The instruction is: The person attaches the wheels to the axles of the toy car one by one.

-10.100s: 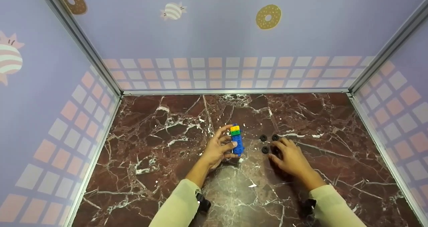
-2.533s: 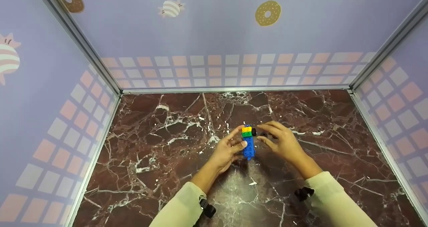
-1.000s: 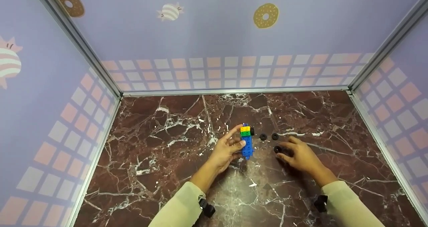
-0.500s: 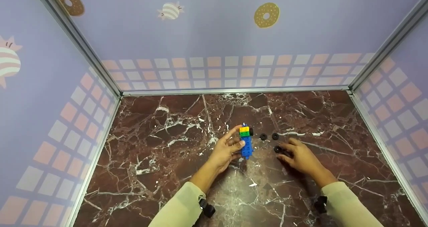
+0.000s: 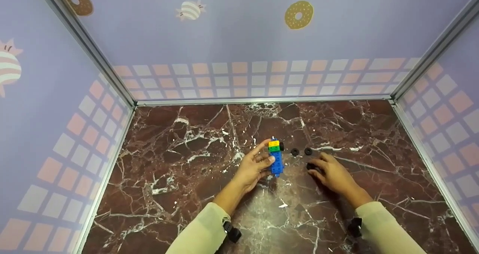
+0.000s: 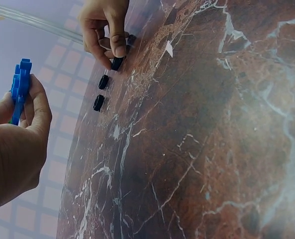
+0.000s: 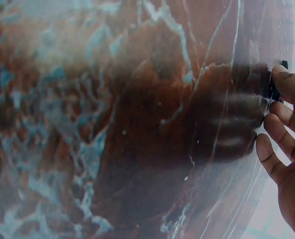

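one wheel [image 5: 281,146] moved onto blue toy [image 5: 277,167], far right | left fingers [image 5: 261,147] hold it | right fingers [image 6: 117,42] pinch another wheel [image 6: 117,64] | loose wheels [image 6: 99,102] to go, near right peg [image 5: 283,167] bare

Toy [image 5: 276,166]: blue, with a yellow block [image 5: 274,143] and a nearer green block [image 5: 274,148]. Wheels [image 6: 99,102]: black. Desk [image 5: 374,141]: dark red-brown marble, veined in white. Far wall [image 5: 243,33]: lavender, bearing rows of pink and white squares [image 5: 240,67], golden-brown doughnuts [image 5: 291,18] and a pink-and-white striped sweet [image 5: 190,11]. Frame [image 5: 243,101]: silver-grey. Sleeves [image 5: 202,228]: pale yellow.
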`<state>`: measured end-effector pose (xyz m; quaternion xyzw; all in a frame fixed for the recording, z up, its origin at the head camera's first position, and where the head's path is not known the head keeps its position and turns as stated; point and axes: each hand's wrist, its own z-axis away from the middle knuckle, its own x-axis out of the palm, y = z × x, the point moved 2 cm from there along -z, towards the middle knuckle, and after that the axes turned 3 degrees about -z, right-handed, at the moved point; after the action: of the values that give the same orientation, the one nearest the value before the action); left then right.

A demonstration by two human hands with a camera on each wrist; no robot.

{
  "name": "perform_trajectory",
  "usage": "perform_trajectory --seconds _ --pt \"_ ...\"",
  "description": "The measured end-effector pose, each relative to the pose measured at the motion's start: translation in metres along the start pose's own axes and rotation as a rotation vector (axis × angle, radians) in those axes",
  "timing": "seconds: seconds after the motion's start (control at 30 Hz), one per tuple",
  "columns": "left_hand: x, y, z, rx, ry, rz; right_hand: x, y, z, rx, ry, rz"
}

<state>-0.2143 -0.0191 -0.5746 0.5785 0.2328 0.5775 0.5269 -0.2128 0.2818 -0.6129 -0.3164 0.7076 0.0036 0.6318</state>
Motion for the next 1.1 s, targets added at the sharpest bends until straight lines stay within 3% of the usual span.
perform_trajectory --seconds 0.23,0.8,1.1 --pt "0.001 0.000 0.000 0.011 0.000 0.001 0.000 0.000 0.001 -0.012 0.040 -0.017" --pt "0.000 0.000 0.000 -0.011 0.041 0.019 -0.002 -0.003 0.002 -0.017 0.049 -0.026" --pt "0.000 0.001 0.001 -0.008 0.036 0.005 -0.009 -0.014 -0.002 -0.101 0.139 -0.054"
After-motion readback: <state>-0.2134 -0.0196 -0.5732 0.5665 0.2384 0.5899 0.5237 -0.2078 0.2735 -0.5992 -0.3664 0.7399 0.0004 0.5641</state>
